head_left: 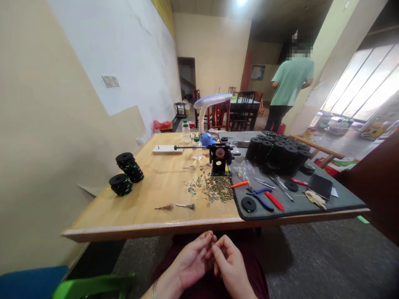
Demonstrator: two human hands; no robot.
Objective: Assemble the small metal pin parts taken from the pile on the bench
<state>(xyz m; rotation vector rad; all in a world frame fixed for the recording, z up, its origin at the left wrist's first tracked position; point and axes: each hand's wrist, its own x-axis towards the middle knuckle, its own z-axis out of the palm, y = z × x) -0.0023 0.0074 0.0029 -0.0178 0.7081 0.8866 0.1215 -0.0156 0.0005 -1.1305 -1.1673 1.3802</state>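
Note:
My left hand and my right hand meet over my lap, in front of the table edge. Both have their fingertips pinched close together; whatever they hold is too small to make out. Beyond them on the wood lie two small brush-like pieces, one with an orange band and one grey. A scatter of small dark and yellowish parts spreads in front of a black hand-cranked device with a dial.
Black foam spools stand at the table's left, with many more on the grey mat. Blue-handled pliers, a red-handled tool, a phone and a lamp are also there. A person stands at the back.

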